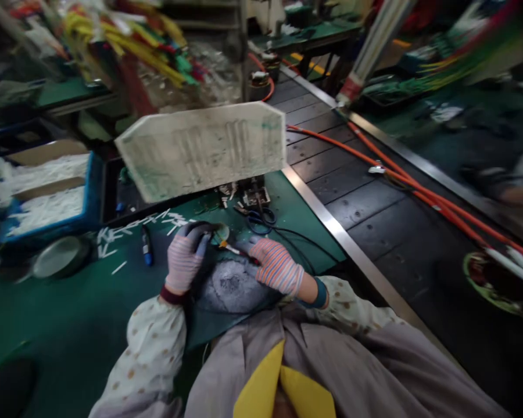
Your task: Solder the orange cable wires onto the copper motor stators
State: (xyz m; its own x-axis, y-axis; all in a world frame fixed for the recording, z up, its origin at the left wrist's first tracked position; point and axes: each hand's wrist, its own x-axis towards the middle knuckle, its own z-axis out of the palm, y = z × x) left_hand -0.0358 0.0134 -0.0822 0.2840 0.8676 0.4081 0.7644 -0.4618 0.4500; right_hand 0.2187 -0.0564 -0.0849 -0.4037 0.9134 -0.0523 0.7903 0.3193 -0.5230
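Note:
My left hand (186,255), in a striped glove with grey fingertips, is closed at the left end of a small piece near a round greenish dish (220,233); what its fingers grip is too small to name. My right hand (275,264), in an orange-striped glove, has its fingers wrapped round the dark end of a thin tool (230,248) with a white and orange tip, which points left toward my left hand. Below and between both hands lies a grey, worn round pad (233,284). Black-handled scissors (261,219) rest just beyond my right hand.
A pale board (207,148) stands tilted behind the hands. Blue bins (93,191) of white pieces are at left, near a blue marker (147,247), scattered white tubes (119,267) and a round metal dish (61,256). Orange cables (357,152) cross the dark slats (357,209) at right.

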